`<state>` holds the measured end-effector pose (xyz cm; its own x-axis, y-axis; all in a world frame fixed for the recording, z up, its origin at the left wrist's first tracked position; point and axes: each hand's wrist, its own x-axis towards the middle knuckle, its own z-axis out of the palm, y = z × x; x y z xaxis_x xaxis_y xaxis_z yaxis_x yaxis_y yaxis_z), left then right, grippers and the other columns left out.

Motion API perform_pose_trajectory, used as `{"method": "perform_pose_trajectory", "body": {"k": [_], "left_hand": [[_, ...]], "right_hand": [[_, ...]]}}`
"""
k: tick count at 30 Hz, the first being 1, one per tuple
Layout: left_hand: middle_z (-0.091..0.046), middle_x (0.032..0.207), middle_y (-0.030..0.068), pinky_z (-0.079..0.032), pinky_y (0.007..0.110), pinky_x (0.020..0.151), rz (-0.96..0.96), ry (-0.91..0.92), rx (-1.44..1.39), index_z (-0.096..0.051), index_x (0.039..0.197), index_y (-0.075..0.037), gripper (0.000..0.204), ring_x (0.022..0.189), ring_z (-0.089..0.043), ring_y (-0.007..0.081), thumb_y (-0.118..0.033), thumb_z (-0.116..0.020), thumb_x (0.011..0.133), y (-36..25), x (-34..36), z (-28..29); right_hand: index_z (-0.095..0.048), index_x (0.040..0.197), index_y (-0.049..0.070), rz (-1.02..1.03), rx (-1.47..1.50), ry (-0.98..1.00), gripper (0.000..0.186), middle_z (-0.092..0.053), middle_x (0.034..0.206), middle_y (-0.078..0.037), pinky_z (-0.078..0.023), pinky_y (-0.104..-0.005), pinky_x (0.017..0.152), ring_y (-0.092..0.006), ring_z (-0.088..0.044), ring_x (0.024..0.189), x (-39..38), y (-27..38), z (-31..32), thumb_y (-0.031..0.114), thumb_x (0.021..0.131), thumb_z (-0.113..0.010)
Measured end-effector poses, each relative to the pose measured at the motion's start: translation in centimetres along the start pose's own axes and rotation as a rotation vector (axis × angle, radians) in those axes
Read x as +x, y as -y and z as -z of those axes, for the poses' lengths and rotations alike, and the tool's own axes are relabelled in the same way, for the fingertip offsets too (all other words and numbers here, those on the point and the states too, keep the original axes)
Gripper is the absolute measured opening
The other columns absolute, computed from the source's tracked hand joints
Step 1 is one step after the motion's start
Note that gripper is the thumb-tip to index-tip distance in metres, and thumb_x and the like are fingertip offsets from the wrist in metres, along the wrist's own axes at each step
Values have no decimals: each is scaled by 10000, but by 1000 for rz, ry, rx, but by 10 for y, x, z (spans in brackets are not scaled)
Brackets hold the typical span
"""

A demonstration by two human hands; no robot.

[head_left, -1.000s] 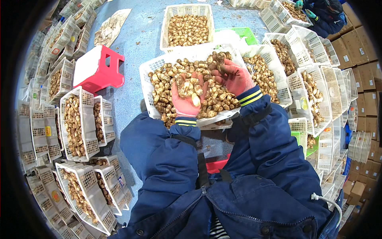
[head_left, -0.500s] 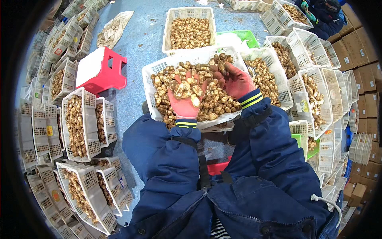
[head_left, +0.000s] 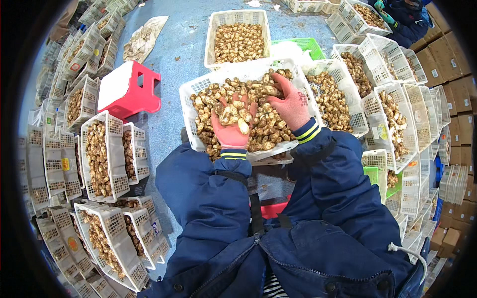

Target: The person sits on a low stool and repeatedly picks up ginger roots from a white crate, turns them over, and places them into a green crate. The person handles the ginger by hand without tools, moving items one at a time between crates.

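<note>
Labels first. Left of the left hand [head_left: 231, 136], well apart: a yellow label [head_left: 65, 164] on a stacked crate, a round orange sticker [head_left: 72, 243] lower down, a blue-marked label [head_left: 155, 228] nearer. Right of the right hand [head_left: 294, 107]: a yellow patch [head_left: 382, 131] on crate mesh; beyond, cardboard boxes [head_left: 465, 103] with small white tags. Lettering too small to read.

Change over the last second: right hand has rolled over. Earlier its palm side faced the left hand; now the glove back is up, dark mark showing. Left hand matches before, same cupped load.

Left hand: palm up, fingers curled round a handful of lumps [head_left: 230, 117]. Right hand: thumb and fingers parted over the heap [head_left: 268, 126]; whether it grips a lump, cannot tell. The heap lies under and between both hands, in a white perforated plastic crate [head_left: 186, 102].

Lumps knobbly, rounded, brown mottled cream. Gloves pinkish red, soiled. Left hand's far left: smooth red stool [head_left: 141, 102], white top, on blue floor [head_left: 171, 59].
</note>
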<state>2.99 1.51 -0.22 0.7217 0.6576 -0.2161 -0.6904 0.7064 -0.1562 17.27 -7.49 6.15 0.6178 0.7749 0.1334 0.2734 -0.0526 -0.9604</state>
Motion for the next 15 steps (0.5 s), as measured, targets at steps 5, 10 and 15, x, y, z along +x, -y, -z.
{"method": "perform_pose_trajectory", "body": {"k": [5,10,15], "left_hand": [[-478,1418,143,-291,615,1108,-10,13,18,-555,1289,-201,517,1330,-407,367,-565,-431,944,-4,-4,-2],[-489,1424,139,-267,581,1137,35,122,38,-591,1292,-204,484,1325,-423,387,-503,-471,932,-11,-6,1],[-498,1425,112,-257,572,1149,-1,100,132,-631,1231,-201,466,1321,-429,366,-521,-526,908,-12,-3,4]], "right_hand": [[-608,1198,5,29,-122,-17,423,-675,1104,-144,-522,-307,815,-212,-660,937,0,-4,0,84,796,-714],[-578,1239,-25,-105,-27,74,415,-664,1088,-73,-493,-260,819,-105,-599,946,0,-8,5,138,874,-692],[-651,1151,1,-358,215,32,362,-698,884,-83,-528,-276,700,-129,-657,758,4,-1,13,268,907,-640]]}}
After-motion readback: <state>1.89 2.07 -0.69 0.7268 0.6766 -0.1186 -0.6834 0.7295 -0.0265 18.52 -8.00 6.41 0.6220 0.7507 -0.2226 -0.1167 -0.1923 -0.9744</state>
